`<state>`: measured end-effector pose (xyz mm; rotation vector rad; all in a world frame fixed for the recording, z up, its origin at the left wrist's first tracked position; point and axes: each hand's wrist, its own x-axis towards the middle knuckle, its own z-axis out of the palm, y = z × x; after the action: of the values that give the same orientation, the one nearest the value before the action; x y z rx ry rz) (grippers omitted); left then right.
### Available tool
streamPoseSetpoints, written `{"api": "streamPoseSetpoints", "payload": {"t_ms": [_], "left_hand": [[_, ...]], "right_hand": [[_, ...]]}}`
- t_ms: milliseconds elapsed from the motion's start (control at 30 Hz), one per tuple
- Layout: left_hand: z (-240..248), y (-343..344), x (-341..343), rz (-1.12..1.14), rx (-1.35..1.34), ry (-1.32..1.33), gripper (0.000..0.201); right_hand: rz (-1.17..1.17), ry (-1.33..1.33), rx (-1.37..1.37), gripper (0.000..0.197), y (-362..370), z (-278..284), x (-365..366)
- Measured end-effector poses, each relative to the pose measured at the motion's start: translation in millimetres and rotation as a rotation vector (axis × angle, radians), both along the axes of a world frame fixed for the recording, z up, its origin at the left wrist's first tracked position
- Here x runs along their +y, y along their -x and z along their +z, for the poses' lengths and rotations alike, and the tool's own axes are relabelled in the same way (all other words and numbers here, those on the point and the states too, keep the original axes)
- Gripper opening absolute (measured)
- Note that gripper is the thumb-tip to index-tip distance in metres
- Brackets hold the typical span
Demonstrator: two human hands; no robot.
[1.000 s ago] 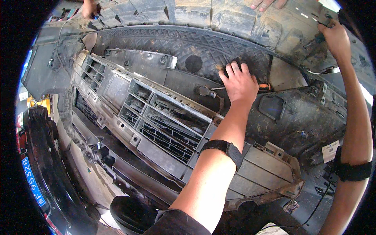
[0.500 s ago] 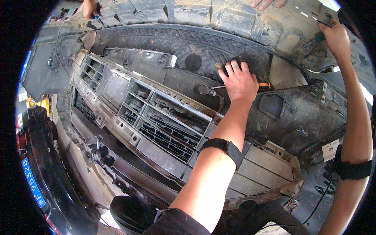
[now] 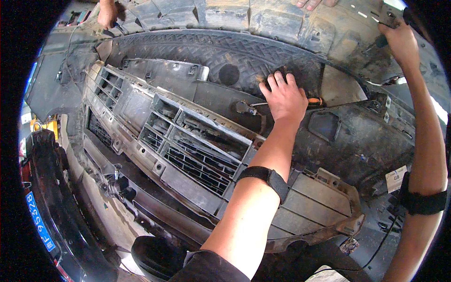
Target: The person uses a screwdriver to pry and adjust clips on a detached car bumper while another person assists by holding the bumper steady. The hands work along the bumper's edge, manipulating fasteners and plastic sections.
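Note:
My left hand [image 3: 284, 97] presses on the dark inner face of a large car bumper cover [image 3: 188, 44], its fingers spread and stretched forward. Partly beneath that palm lies a screwdriver with an orange handle [image 3: 314, 101]; its thin shaft seems to emerge on the hand's other side. At the far right, my right hand [image 3: 401, 44] is closed round a dark-handled screwdriver [image 3: 377, 46], close to the bumper's raised, dusty edge. The tool's tip is blurred. Below my left hand, the slatted grey grille [image 3: 197, 141] runs diagonally across the bumper.
A co-worker's hand [image 3: 108, 14] grips a small tool at the top left edge. Another person's fingers [image 3: 315, 3] rest on the upper rim. A black car's rear bumper [image 3: 61, 202] stands at the left. A thin black cable [image 3: 376, 254] hangs at the lower right.
The view has shifted slightly. My right hand has turned a little with the screwdriver, while my left hand stays pressed in place. The co-worker's hand at the top left has lowered slightly.

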<state>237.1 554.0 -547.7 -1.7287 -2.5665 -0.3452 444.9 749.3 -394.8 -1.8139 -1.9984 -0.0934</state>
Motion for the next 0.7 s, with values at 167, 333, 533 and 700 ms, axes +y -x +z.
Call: {"api": "streamPoseSetpoints", "payload": {"t_ms": [167, 333, 533, 700], "left_hand": [[3.3, 0.2, 0.1, -0.002, -0.028, 0.033, 0.038], [4.7, -0.6, 0.8, 0.008, -0.065, 0.075, 0.041], [5.0, 0.1, 0.1, -0.003, -0.006, 0.035, 0.035], [5.9, -0.7, 1.4, 0.009, -0.059, 0.113, 0.04]], "right_hand": [[-0.015, 0.026, -0.038, 0.051, 0.9, 1.7, -3.6], [-0.018, 0.005, -0.029, 0.05, 1.8, 0.8, -3.0], [-0.042, 0.017, -0.019, 0.05, 1.1, -0.9, -2.6], [0.007, -0.009, -0.006, 0.05, -1.3, -2.3, -1.3]]}}
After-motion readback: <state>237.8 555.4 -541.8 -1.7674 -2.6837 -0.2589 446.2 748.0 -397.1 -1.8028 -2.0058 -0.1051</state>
